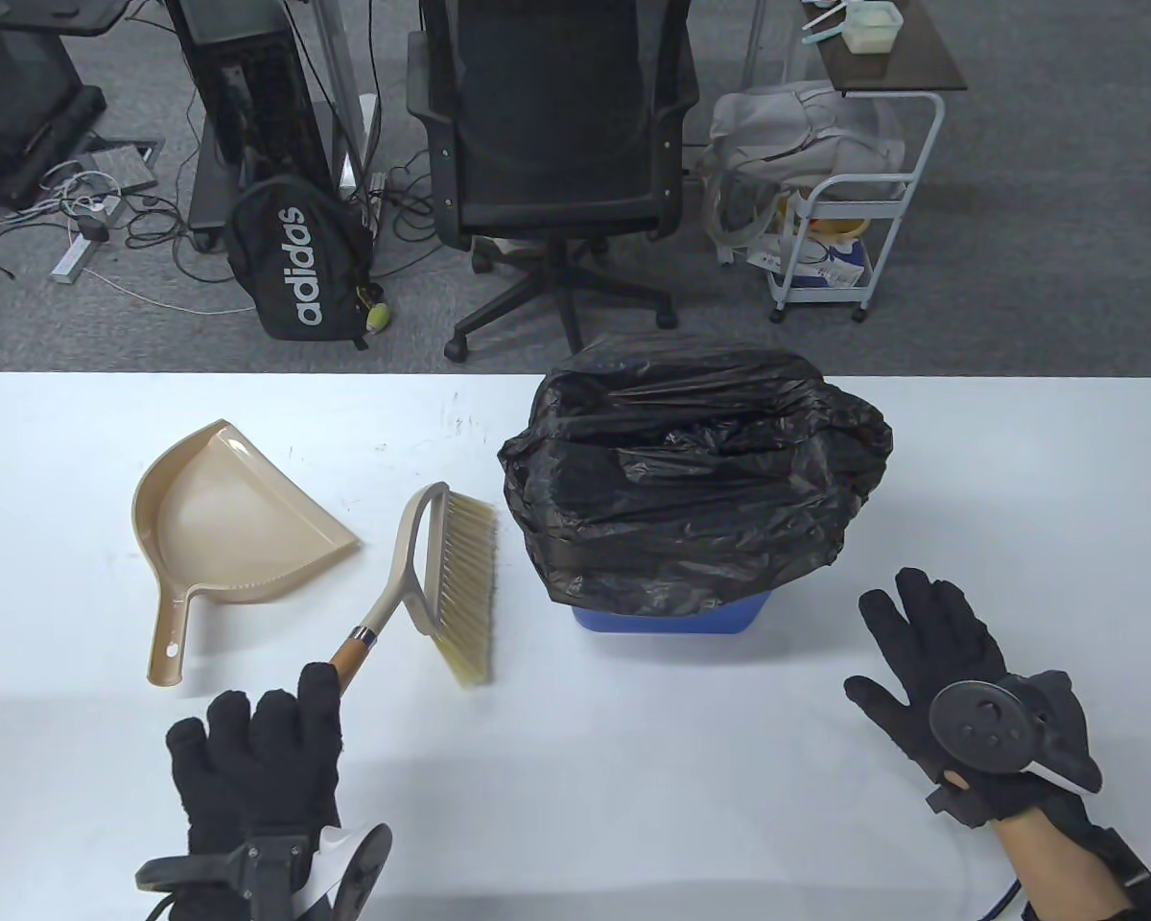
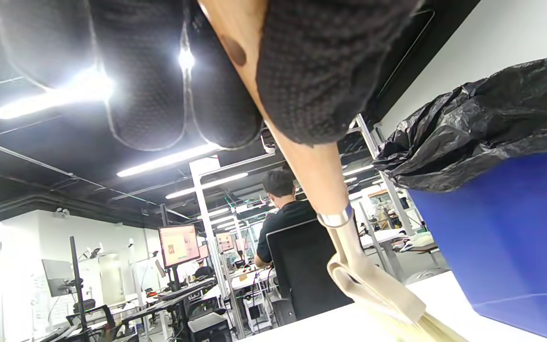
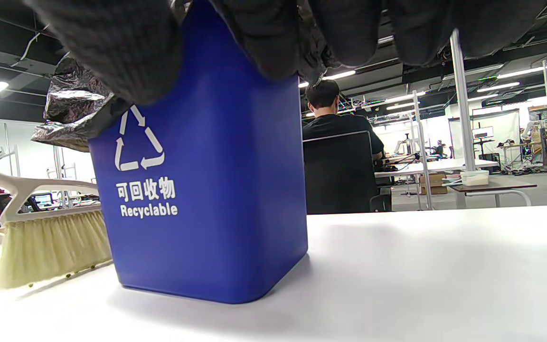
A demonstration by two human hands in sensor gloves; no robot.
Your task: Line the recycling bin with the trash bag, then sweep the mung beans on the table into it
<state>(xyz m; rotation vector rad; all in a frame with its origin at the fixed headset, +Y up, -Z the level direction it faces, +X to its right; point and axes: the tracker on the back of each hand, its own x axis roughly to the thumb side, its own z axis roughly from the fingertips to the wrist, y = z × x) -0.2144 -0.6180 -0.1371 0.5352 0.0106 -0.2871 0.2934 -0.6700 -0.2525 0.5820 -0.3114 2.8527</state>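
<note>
mung beans too small to tell; bag (image 1: 691, 480) hides bin (image 1: 671, 614) interior.

A black trash bag (image 1: 695, 470) drapes the blue recycling bin (image 3: 216, 199) with white lettering, beside a beige dustpan (image 1: 225, 523) on the white bench (image 1: 633, 767).

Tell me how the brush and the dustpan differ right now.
The brush has a wooden grip, held by the left hand; the dustpan is all beige plastic and no hand touches it. The brush stands on its pale bristles; the dustpan lies flat, scoop side up, left of the brush. Both share a beige plastic body, rest on the white table, and have handles pointing toward the person.
</note>
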